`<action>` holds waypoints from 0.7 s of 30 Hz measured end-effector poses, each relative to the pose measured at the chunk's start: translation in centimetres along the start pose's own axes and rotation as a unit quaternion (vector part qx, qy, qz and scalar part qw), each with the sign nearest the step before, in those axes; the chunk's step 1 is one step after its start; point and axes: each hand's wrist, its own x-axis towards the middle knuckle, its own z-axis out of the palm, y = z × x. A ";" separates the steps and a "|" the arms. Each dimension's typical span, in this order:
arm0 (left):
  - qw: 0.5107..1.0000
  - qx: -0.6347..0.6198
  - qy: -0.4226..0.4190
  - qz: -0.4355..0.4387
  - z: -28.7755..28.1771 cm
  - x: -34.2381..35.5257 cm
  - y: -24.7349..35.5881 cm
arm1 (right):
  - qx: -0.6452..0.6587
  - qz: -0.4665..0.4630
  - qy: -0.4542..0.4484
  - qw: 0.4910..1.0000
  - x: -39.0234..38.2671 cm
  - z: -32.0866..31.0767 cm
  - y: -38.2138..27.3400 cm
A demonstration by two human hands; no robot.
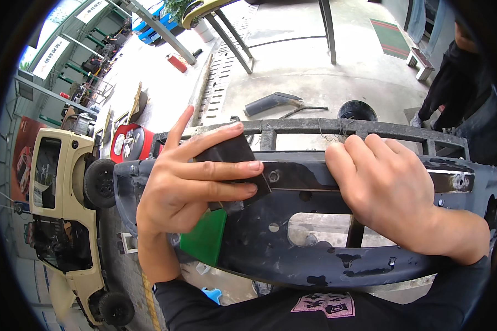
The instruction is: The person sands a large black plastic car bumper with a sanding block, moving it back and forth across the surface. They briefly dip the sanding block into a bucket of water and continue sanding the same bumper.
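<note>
A large dark grey car bumper (pixel 243 243) with holes, a long opening and wet-looking dark patches lies across in front of me. My left hand (pixel 188 179) holds a black rectangular block (pixel 226 150) against its upper left part. Several fingers lie across the block and one finger points up; the thumb is hidden. Below that hand, a flat green piece (pixel 204 238) overlaps the bumper. My right hand (pixel 384 190) is curled over the bumper's upper edge, to the right of the block, its fingertips out of sight.
A metal frame (pixel 389 128) runs behind the bumper. Beyond it are a black bucket (pixel 358 110) and a dark curved part (pixel 273 103) on the floor. A person in dark clothes (pixel 458 77) stands at right. A beige off-road vehicle (pixel 66 198) and a red round container (pixel 131 142) are at left.
</note>
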 end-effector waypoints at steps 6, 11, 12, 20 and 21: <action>0.999 0.025 -0.023 -0.017 0.1 0.3 2.7 | 0.010 -0.001 -0.003 1.000 -0.6 -0.5 0.0; 0.999 0.041 -0.006 0.009 1.3 0.2 4.4 | 0.016 -0.004 0.006 1.000 -0.7 -0.7 0.1; 0.999 0.040 -0.015 0.016 1.2 0.5 4.7 | 0.015 -0.005 0.007 1.000 -0.8 -0.6 0.1; 0.999 0.043 -0.020 -0.003 0.1 0.2 3.0 | 0.015 -0.007 0.001 1.000 -0.8 -0.6 0.7; 0.998 0.048 -0.017 -0.033 -0.6 -0.3 1.7 | 0.010 -0.008 0.002 1.000 -0.7 -0.6 0.6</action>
